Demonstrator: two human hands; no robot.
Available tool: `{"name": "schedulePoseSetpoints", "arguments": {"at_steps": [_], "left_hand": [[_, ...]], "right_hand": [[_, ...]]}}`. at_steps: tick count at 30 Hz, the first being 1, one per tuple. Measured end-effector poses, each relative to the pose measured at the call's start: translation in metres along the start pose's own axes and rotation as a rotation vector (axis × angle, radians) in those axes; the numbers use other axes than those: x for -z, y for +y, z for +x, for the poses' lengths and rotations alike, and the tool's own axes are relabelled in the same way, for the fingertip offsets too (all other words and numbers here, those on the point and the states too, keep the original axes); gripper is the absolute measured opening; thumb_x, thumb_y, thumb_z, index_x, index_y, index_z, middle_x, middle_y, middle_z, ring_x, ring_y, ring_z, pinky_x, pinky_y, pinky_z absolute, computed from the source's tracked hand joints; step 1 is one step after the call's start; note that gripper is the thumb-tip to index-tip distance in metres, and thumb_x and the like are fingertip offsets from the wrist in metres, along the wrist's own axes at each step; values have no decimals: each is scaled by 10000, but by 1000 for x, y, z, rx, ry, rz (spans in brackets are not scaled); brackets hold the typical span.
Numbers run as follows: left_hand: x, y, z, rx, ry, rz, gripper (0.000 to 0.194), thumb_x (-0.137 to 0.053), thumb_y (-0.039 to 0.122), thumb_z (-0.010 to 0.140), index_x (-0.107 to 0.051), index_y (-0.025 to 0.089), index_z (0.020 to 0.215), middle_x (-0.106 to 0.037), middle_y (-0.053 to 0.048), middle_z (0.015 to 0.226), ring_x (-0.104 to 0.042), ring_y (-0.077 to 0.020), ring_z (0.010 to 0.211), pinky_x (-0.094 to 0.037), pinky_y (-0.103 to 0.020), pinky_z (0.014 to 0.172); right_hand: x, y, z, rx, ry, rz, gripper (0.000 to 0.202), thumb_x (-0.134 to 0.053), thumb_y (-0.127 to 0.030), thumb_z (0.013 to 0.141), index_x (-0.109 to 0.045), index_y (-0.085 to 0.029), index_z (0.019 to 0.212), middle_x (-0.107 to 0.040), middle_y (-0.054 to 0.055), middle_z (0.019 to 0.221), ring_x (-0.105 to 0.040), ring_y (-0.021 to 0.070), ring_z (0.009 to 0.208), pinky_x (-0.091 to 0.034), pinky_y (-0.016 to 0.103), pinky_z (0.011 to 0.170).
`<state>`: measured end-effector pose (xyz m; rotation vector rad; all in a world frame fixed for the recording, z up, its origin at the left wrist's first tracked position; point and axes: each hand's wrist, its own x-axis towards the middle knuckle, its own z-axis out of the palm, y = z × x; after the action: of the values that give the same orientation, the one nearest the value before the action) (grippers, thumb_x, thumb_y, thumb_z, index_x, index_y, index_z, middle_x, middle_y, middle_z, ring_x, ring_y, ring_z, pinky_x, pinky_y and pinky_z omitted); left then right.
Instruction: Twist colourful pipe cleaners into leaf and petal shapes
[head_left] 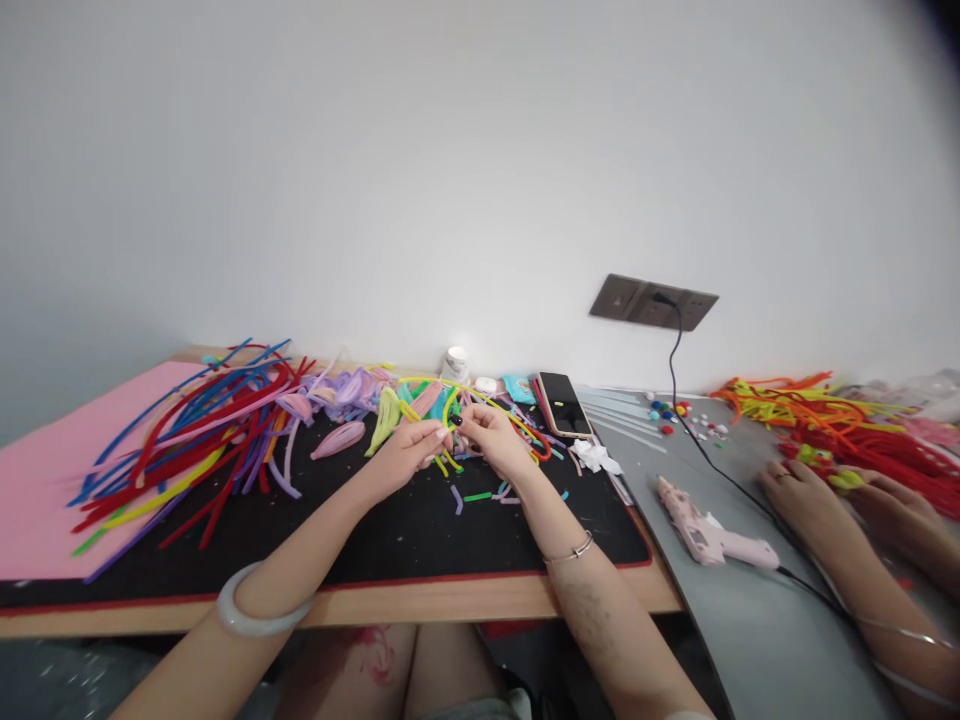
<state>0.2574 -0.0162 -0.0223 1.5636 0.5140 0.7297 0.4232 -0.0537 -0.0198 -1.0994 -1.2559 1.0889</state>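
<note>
Over the black mat (375, 540), my left hand (411, 452) and my right hand (493, 440) meet with their fingertips pinched. Between them is a yellow pipe cleaner (450, 403), gripped by both; its ends stick out above and below the fingers. The exact shape at the fingertips is hidden. Just behind my hands lie light green pipe cleaners (385, 418) and pink and teal ones. Short cut pieces, among them a green piece (478, 497) and a purple piece (457, 500), lie on the mat in front.
At left, a loose pile of red, blue and yellow pipe cleaners (202, 440) covers part of a pink sheet (45, 450). A phone (564, 404) and crumpled tissue (596, 457) are to the right. Beyond lies a corded glue gun (712, 535), near another person's hands (810, 500).
</note>
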Motion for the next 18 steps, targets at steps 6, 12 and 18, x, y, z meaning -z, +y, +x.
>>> {"name": "schedulePoseSetpoints", "arguments": {"at_steps": [6, 12, 18], "left_hand": [[-2, 0, -3, 62, -117, -123, 341, -551, 480, 832, -545, 163, 707, -360, 61, 540, -314, -81, 480, -294, -204, 482], [-1, 8, 0, -77, 6, 183, 295, -499, 397, 862, -593, 173, 693, -453, 30, 578, -381, -114, 539, -311, -222, 547], [4, -2, 2, -208, 190, 371, 178, -579, 266, 808, -610, 207, 643, -561, -8, 638, -481, -182, 661, -354, -261, 688]], "right_hand": [[0, 2, 1, 116, -41, -47, 337, -656, -454, 765, -533, -154, 670, -463, -54, 542, -376, 66, 481, -295, 210, 486], [2, 6, 5, 47, 135, -38, 325, -618, -475, 780, -456, -207, 866, -444, -85, 593, -338, 60, 402, -253, 204, 397], [5, 10, 6, 58, 172, -149, 386, -643, -514, 742, -422, -199, 704, -389, -75, 537, -347, 76, 460, -277, 212, 443]]}}
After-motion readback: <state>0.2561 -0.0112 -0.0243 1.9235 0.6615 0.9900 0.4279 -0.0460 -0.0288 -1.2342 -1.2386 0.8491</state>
